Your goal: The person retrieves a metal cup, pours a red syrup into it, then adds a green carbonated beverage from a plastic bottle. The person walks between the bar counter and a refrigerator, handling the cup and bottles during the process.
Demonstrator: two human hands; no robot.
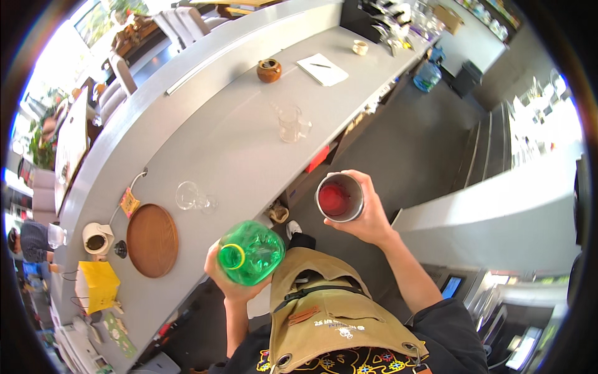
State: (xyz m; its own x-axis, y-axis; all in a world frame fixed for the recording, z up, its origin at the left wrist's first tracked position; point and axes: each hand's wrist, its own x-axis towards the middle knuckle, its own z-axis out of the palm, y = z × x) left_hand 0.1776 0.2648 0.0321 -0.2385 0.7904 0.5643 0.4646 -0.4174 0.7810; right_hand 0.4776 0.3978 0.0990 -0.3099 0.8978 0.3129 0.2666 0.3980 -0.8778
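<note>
My left hand (233,283) is closed around an uncapped green plastic bottle (261,250) with a yellow ring at its neck. In my right hand (371,210) is a metal cup (357,198), its mouth facing up; red liquid shows at the bottom. The two are held apart, off the counter's near edge. On the grey counter (224,154) are a stemmed glass (188,195) and a clear glass jug (290,126). A round wooden tray (152,240) lies left of the stemmed glass.
A brown ceramic pot (269,71), white paper with a pen (322,69), and a small cream cup (360,47) stand farther along the counter. At left are a white kettle-like vessel (97,237) and a yellow box (97,286). A person (35,243) is beyond the counter.
</note>
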